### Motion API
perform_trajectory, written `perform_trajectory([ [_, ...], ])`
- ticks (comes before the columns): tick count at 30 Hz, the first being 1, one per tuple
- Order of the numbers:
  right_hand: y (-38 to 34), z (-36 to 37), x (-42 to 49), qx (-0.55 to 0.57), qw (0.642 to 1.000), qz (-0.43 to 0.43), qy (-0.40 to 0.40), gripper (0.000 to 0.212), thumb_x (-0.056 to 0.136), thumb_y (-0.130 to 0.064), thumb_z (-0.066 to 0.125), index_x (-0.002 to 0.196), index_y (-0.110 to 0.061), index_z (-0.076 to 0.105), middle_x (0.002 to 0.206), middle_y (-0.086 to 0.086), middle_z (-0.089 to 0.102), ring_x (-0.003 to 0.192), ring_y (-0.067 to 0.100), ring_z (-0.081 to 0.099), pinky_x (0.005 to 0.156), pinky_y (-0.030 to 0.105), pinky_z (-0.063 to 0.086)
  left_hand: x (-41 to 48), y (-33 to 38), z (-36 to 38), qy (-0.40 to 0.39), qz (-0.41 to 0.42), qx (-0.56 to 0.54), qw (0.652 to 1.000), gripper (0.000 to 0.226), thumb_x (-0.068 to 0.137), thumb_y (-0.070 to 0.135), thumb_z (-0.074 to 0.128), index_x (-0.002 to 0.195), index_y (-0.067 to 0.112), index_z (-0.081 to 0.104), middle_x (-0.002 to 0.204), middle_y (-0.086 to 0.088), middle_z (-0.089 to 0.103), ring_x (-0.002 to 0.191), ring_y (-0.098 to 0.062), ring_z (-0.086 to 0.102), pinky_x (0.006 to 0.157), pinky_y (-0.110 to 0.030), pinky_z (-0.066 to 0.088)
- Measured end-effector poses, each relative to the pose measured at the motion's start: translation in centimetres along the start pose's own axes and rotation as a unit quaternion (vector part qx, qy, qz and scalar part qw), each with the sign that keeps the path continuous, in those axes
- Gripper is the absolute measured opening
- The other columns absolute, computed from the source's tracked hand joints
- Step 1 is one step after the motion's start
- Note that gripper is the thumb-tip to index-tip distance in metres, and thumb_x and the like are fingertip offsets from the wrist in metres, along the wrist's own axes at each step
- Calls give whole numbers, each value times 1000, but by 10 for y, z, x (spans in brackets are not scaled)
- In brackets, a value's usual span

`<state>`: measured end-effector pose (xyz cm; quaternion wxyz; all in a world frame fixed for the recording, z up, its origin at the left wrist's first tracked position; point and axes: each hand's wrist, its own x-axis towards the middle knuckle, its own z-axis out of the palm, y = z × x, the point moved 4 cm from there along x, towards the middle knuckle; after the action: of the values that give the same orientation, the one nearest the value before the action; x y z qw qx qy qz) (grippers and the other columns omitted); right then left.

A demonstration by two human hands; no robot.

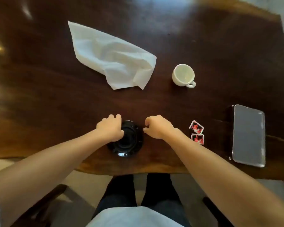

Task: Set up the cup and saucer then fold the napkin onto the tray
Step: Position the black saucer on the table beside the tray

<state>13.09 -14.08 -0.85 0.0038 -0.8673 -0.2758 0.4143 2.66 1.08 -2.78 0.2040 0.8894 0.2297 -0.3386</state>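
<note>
While the left hand point(111, 128) curls on the black saucer's point(126, 145) edge and the right hand point(156, 126) sits loosely curled and empty beside it, keep the saucer flat for the white cup point(184, 75).

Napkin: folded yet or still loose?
Loose. The white napkin lies crumpled and partly spread on the dark wooden table, with irregular creases and one edge curled over, clear of both hands.

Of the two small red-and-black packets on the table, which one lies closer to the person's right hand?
The upper packet, tilted and farther from the table edge. It sits nearer the right hand than the lower packet, which lies beside the forearm.
</note>
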Motion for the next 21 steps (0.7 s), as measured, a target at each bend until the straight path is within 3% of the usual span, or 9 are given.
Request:
perform_trajectory([
  [4, 1, 52, 1, 42, 997, 28, -56, 30, 96, -37, 59, 115, -13, 57, 105, 7, 65, 86, 26, 63, 70, 39, 56, -12, -20, 30, 41, -57, -45, 996, 55, 95, 31, 61, 137, 12, 32, 135, -18, 42, 113, -44, 56, 76, -47, 51],
  [7, 6, 85, 2, 121, 988, 86, -41, 26, 98, -33, 55, 107, -9, 53, 102, 12, 65, 81, 30, 67, 64, 41, 57, -16, -33, 49, 41, -65, -127, 989, 46, 99, 19, 56, 138, 9, 33, 124, -18, 53, 97, -38, 62, 68, -43, 52],
  [9, 8, 101, -1, 225, 965, 128, -46, 14, 101, -25, 51, 98, -11, 51, 103, 15, 68, 77, 29, 73, 63, 41, 62, -21, -42, 53, 20, -104, -232, 967, 41, 100, 10, 54, 137, 10, 36, 116, -18, 59, 90, -34, 67, 69, -46, 62],
  [11, 10, 109, -7, 285, 947, 144, -34, 13, 102, -20, 50, 90, -16, 49, 102, 15, 69, 71, 24, 75, 57, 34, 61, -29, -47, 56, -4, -133, -308, 942, 39, 99, 2, 55, 135, 11, 41, 121, -19, 59, 89, -35, 70, 67, -47, 65],
  [16, 13, 101, -35, 331, 934, 134, -13, 16, 101, -22, 53, 85, -22, 48, 84, 9, 73, 58, 15, 71, 49, 26, 57, -52, -42, 39, -13, -97, -325, 941, 30, 98, -1, 54, 125, 11, 47, 118, -18, 60, 77, -29, 74, 55, -37, 64],
  [21, 24, 69, -64, 374, 918, 128, 23, 8, 100, -22, 54, 93, -19, 55, 79, 5, 74, 64, 15, 73, 54, 28, 59, -64, -14, 4, 1, -61, -305, 950, 23, 96, -1, 57, 112, 14, 50, 108, -14, 64, 75, -26, 74, 58, -36, 65],
])
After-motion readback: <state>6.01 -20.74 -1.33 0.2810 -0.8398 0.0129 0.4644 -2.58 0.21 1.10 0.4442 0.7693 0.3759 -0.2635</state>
